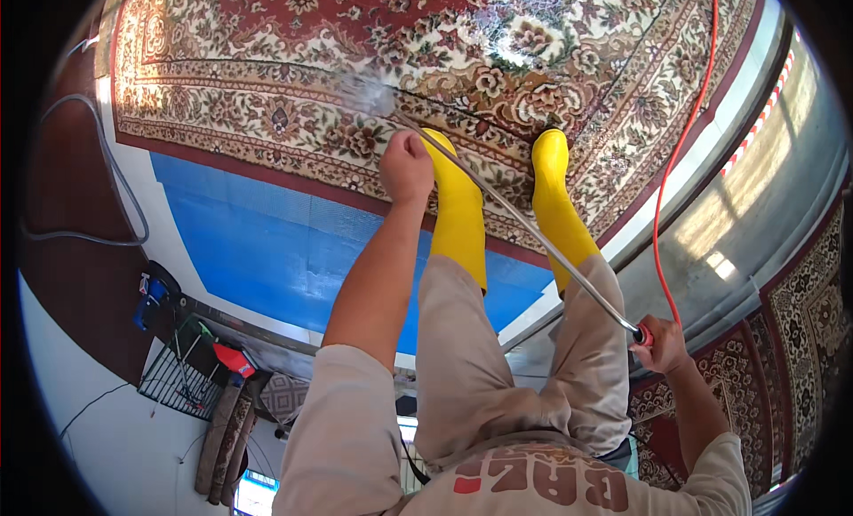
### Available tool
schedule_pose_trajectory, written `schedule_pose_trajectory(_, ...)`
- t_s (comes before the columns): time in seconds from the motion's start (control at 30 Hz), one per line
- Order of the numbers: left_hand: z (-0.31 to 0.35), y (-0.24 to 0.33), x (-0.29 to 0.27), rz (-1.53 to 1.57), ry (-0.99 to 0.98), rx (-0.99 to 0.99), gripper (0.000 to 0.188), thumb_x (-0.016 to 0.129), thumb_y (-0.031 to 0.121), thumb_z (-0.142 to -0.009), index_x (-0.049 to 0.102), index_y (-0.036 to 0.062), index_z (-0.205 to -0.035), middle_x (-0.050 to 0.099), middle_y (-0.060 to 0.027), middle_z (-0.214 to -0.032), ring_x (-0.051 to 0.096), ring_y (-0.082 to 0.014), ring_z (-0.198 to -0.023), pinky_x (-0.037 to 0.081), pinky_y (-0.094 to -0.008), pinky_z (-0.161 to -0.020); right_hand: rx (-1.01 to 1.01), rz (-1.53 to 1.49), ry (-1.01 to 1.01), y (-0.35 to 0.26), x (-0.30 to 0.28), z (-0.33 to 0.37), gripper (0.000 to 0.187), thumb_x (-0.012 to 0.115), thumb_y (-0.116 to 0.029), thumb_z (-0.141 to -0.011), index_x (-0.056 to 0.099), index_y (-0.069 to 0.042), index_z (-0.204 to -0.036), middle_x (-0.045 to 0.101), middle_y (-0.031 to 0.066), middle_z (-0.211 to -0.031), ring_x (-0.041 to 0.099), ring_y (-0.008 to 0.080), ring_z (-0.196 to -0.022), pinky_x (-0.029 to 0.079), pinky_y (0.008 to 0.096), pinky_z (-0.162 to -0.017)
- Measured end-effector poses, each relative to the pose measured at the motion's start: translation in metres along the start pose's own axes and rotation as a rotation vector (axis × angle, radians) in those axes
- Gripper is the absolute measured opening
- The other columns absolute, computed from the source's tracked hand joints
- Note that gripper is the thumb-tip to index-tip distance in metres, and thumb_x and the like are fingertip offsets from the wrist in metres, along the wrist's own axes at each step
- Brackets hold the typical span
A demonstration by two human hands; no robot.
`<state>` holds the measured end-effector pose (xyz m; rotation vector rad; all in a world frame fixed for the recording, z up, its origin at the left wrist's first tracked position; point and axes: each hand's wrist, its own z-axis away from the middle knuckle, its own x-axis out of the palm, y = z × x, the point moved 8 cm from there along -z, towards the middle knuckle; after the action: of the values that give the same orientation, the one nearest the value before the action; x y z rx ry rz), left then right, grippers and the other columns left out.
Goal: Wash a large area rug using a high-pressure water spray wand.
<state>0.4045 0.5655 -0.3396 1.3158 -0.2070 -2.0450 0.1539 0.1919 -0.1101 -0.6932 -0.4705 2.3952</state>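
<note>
A long metal spray wand point(551, 248) runs slantwise across the middle, past my legs. My right hand point(662, 345) is closed round its handle end, at a black and red fitting, with a red hose point(661, 205) leading up from there. At the far end, a whitish spray point(369, 96) hits the patterned red and cream carpet point(275, 116). Close beside the wand's front part is my left hand point(407, 167), curled into a fist; whatever its fingers may hold is hidden. My yellow rubber boots point(458, 216) stand on the carpet.
Wet, foamy shine covers the carpet's far part. Blue flooring point(258, 241) lies along its near edge. A grey hose point(115, 165) loops at left over a dark brown surface. Left of my arm are a black wire rack point(178, 378) and rolled rugs point(227, 440). More carpets point(804, 312) lie at right.
</note>
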Motion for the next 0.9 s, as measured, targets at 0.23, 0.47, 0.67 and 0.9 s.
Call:
schedule_pose_trajectory(0.23, -0.103, -0.047, 0.076, -0.217, -0.150, -0.018, 0.014, 0.058, 0.020, -0.079, 0.066, 0.0106, -0.086, 0.065, -0.0114, -0.083, 0.062, -0.0304, -0.079, 0.050, -0.0400, -0.070, -0.123, -0.064, -0.023, -0.032, 0.023, -0.066, 0.052, 0.062, -0.057, -0.073, 0.051, -0.006, -0.068, 0.050, 0.0098, -0.056, 0.054, 0.0309, -0.052, 0.043, 0.0370, -0.046)
schedule_pose_trajectory(0.47, -0.158, -0.072, 0.120, -0.309, -0.094, -0.153, 0.016, 0.058, 0.015, -0.079, 0.068, 0.0113, -0.090, 0.066, -0.0145, -0.087, 0.063, -0.0318, -0.079, 0.051, -0.0399, -0.072, -0.152, -0.067, -0.124, -0.050, 0.021, -0.087, 0.053, 0.065, -0.057, -0.070, 0.048, -0.008, -0.060, 0.046, 0.0073, -0.051, 0.051, 0.0263, -0.043, 0.040, 0.0350, -0.040)
schedule_pose_trajectory(0.67, -0.178, -0.085, 0.137, -0.344, 0.008, -0.004, 0.021, 0.056, 0.017, -0.081, 0.067, 0.0147, -0.099, 0.063, -0.0116, -0.100, 0.062, -0.0300, -0.087, 0.050, -0.0398, -0.075, -0.253, -0.066, -0.199, -0.055, 0.020, -0.097, 0.052, 0.068, -0.056, -0.068, 0.045, -0.011, -0.057, 0.044, 0.0029, -0.050, 0.051, 0.0191, -0.042, 0.041, 0.0294, -0.039)
schedule_pose_trajectory(0.9, -0.184, -0.071, 0.140, -0.536, -0.055, 0.126, 0.018, 0.059, 0.024, -0.079, 0.067, 0.0168, -0.093, 0.064, -0.0092, -0.095, 0.062, -0.0284, -0.082, 0.051, -0.0385, -0.070, -0.245, -0.070, -0.216, -0.051, 0.020, -0.104, 0.052, 0.069, -0.056, -0.067, 0.044, -0.011, -0.058, 0.044, 0.0030, -0.050, 0.051, 0.0189, -0.042, 0.042, 0.0293, -0.039)
